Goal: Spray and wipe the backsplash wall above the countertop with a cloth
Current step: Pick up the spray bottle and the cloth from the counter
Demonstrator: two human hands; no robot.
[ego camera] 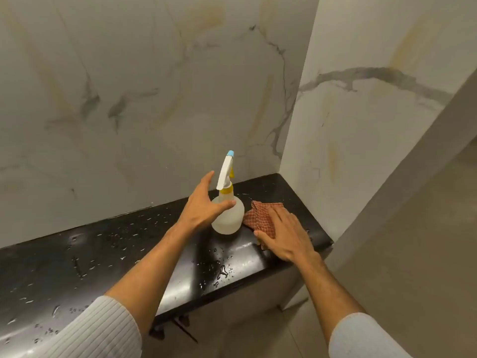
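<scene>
A translucent spray bottle (230,215) with a white trigger head, yellow collar and blue nozzle stands upright on the black countertop (103,254). My left hand (206,202) is spread open just left of the bottle, thumb in front of its shoulder, fingers apart and not closed around it. A reddish-brown checked cloth (260,215) lies crumpled on the counter right of the bottle. My right hand (286,236) rests flat on top of the cloth, covering its near part. The marble backsplash wall (142,99) rises behind the counter.
Water drops are scattered over the counter's glossy top. A marble side wall (361,99) closes the counter's right end, forming a corner. A plain beige wall (426,202) and floor lie further right. Cabinet fronts sit below the counter edge.
</scene>
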